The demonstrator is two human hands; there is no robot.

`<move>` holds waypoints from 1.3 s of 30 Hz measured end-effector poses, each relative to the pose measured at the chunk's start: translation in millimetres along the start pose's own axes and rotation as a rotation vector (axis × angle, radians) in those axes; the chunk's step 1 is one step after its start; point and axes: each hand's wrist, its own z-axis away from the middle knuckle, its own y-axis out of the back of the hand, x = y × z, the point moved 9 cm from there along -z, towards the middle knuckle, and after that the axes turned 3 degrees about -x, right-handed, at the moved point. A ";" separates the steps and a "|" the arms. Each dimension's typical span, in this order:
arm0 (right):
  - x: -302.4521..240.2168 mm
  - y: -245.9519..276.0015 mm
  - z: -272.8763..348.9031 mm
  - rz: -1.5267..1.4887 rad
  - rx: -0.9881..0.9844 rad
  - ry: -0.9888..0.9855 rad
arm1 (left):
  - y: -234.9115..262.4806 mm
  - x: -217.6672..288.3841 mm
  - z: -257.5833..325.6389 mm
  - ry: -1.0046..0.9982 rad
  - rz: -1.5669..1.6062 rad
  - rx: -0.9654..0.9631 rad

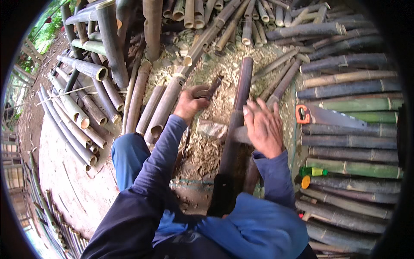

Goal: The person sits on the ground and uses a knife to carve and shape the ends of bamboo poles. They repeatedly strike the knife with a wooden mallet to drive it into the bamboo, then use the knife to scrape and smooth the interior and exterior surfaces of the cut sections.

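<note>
My left hand is closed round a dark, stick-like tool handle, which sticks out beyond my fingers to the upper right. The rest of the tool is hard to make out. A long dark bamboo pole stands out between my knees and runs away from me. Just right of it, my right hand is spread with its back up, fingers apart, over a shorter greyish piece of bamboo that lies across the pole. The palm is hidden, so its contact cannot be seen fully.
Pale shavings cover the ground around the pole. Bamboo poles line the right side, with an orange-handled handsaw and a green bottle on them. More cut bamboo tubes lie at the left and far side.
</note>
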 end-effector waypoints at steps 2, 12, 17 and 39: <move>20.2 -12.0 -0.5 -0.377 -0.010 0.001 | -29.2 2.5 -0.2 -0.115 -0.066 -0.194; 245.1 -97.5 202.5 -0.229 -0.151 -0.746 | -193.6 47.6 58.5 -0.298 -0.254 -0.402; 192.2 -212.3 327.2 -0.276 -0.481 -0.676 | -194.8 23.9 71.3 -0.265 -0.366 -0.192; 91.2 -190.8 214.1 -1.809 -0.270 -0.747 | 19.1 -65.7 87.7 -0.041 -0.517 0.423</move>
